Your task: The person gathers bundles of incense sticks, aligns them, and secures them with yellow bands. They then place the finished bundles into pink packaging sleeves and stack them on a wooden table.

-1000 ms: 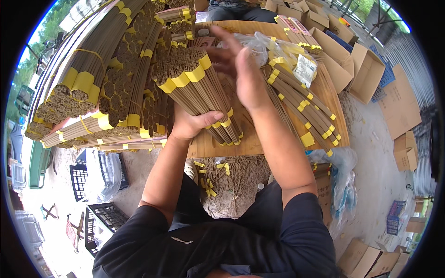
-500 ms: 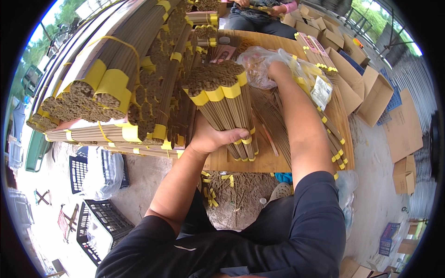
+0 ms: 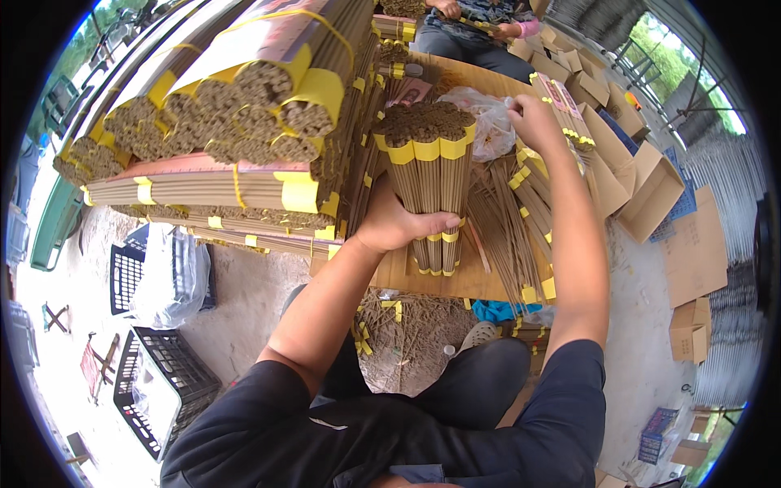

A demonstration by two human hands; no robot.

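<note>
My left hand (image 3: 399, 224) is wrapped round a thick cluster of brown incense sticks (image 3: 429, 175), standing upright on the wooden table with its thumb across the front. Yellow paper bands ring the sticks near the top, lower middle and bottom. My right hand (image 3: 533, 122) is raised beside a clear plastic bag (image 3: 493, 130) at the far side of the table. Its fingers are pinched together; what they hold, if anything, is too small to make out. Loose incense sticks (image 3: 502, 224) lie between the cluster and my right forearm.
Tall stacks of banded incense bundles (image 3: 236, 106) rise at the left, close to my left arm. Across the wooden table (image 3: 390, 272) another person (image 3: 472, 37) sits working. Cardboard boxes (image 3: 647, 187) line the right side. Black crates (image 3: 167, 382) stand on the floor at left.
My right hand has come out of the plastic bag and moved right and up, fingers pinched. My left hand still grips the incense cluster, which now stands straighter.
</note>
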